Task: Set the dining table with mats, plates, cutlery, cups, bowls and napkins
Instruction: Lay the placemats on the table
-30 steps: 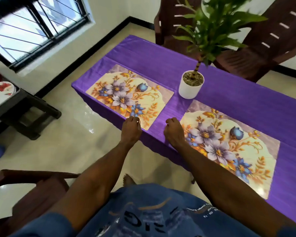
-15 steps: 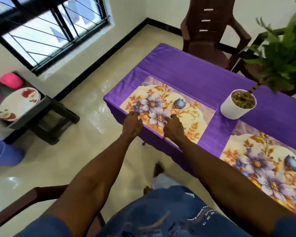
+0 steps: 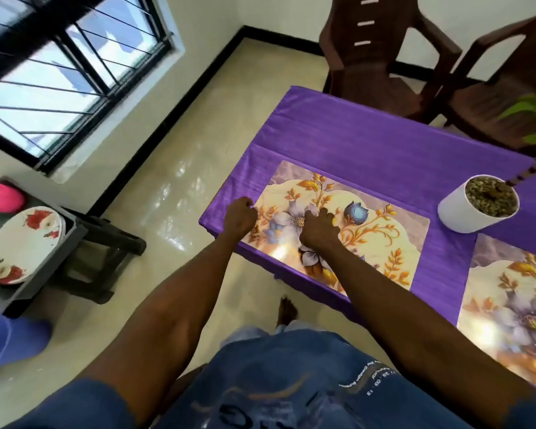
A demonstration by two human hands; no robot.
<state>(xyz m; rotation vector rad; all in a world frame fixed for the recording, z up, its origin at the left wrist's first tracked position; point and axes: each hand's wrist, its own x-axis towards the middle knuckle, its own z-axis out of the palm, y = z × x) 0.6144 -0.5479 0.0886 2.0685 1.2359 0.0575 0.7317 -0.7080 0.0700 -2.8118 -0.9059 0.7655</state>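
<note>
Left hand (image 3: pixel 240 216) clenched at mat (image 3: pixel 381 243) edge, right hand (image 3: pixel 319 230) curled on mat, grasp unclear.

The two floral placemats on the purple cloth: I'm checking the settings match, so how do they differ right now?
The floral placemat nearer the table's end shows whole but for what the hands hide; the floral placemat at the right edge of the view is cut off by the frame. The left hand and right hand rest on the first; nothing touches the second. Both lie flat on the purple tablecloth, bear the same flower print, and carry no dishes.
</note>
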